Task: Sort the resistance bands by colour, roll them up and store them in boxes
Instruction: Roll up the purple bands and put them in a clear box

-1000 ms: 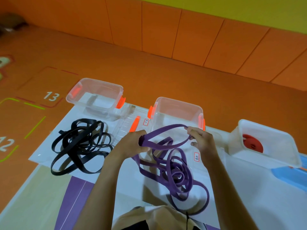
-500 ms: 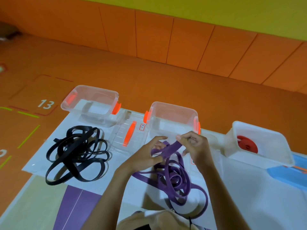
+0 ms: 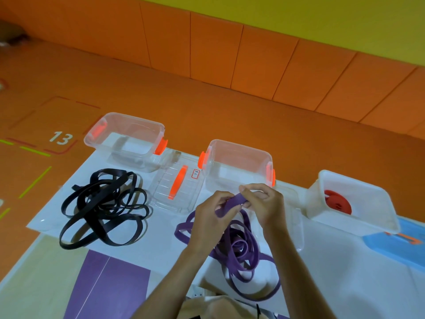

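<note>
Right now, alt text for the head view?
Left hand and right hand pinch a purple band above a purple tangle on the white surface. Black bands lie left; a red roll sits in the white box right.

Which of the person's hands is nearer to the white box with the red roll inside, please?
The right. The right hand pinches the purple band beside the white box, with a gap between; the left hand grips the same band beyond it, further from the box.

Three boxes sit before me: two clear, the left clear box (image 3: 135, 118) and the middle clear box (image 3: 241, 146), plus one white box (image 3: 356, 221). One loose lid (image 3: 165, 192). One black band tangle (image 3: 101, 208), one purple band tangle (image 3: 243, 249), one red roll (image 3: 338, 202).
</note>
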A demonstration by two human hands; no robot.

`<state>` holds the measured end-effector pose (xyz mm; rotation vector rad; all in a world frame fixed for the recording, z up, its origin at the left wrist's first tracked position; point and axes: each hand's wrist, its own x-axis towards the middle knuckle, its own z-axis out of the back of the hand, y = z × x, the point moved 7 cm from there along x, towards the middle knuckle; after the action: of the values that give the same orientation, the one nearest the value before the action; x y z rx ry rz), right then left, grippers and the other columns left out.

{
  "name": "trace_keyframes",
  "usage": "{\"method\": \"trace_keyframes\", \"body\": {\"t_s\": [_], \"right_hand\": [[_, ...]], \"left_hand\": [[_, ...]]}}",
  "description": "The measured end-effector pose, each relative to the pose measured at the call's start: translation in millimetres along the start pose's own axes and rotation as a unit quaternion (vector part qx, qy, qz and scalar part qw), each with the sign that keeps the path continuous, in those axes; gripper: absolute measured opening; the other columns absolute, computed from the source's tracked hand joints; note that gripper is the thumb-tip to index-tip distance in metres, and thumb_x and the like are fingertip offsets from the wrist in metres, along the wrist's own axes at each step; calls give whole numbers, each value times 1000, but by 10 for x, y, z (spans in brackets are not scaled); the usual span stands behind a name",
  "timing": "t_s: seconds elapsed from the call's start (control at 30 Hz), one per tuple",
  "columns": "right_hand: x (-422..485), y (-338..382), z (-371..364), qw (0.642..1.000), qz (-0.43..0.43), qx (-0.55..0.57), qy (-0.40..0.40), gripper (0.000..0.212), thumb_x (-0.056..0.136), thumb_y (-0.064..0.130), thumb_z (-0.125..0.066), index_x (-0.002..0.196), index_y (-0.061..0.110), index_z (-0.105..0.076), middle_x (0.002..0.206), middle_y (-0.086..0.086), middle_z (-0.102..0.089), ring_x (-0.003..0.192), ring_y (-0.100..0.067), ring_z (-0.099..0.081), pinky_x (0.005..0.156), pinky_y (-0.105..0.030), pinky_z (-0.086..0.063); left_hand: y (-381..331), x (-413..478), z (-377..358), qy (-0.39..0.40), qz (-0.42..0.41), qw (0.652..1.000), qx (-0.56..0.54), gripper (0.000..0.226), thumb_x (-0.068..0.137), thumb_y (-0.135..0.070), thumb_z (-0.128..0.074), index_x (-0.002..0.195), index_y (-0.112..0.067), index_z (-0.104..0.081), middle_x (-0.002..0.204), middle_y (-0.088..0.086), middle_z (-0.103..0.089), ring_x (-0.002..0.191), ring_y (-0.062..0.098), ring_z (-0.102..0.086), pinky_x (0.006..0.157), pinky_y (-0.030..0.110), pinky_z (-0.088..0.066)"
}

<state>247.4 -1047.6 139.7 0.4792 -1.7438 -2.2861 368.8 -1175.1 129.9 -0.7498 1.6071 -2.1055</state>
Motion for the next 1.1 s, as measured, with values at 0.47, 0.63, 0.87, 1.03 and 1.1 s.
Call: {"method": "trace_keyframes", "body": {"t_s": [0.47,0.63,0.87,1.03,1.1], "right_hand": [[-261,-290,-258,984,-165,58,20,31,107,27,-56,85,13,-71,86,-9,-76,85,-26,-73,95,-57,-59],[-298,-314,-115,984,-155,41,75,10,91,31,-79,86,23,-83,88,-9,-81,92,-21,-79,94,-44,-63],[-247,-328,-34,982,-158,82,54,14,84,6,-72,86,17,-82,87,-15,-80,90,-29,-80,82,-40,-65],[-114,-225,157,981,-117,127,84,24,95,-3,-65,91,13,-81,91,-14,-80,88,-27,-80,73,-24,-62],[-89,-189,221,975,-105,166,105,26,97,-1,-63,93,15,-82,97,-17,-79,93,-30,-79,77,-26,-62]], "left_hand": [[-4,-65,-18,-38,-50,998,18,30,92,-28,-80,103,-52,-65,108,-36,-68,104,-1,-69,87,12,-52],[33,-86,-88,-37,-54,996,53,20,92,-36,-78,104,-41,-64,106,-35,-66,104,-2,-67,88,11,-52],[47,-69,-191,-38,-30,997,-61,29,83,-17,-89,87,-36,-68,110,-16,-77,107,12,-74,89,25,-59],[-2,113,-228,22,8,991,-129,20,78,-10,-92,95,-18,-85,108,-3,-78,105,22,-75,90,24,-56],[-63,177,-264,58,29,987,-150,24,80,-8,-90,100,-21,-86,110,-3,-78,105,21,-75,89,22,-57]]}}
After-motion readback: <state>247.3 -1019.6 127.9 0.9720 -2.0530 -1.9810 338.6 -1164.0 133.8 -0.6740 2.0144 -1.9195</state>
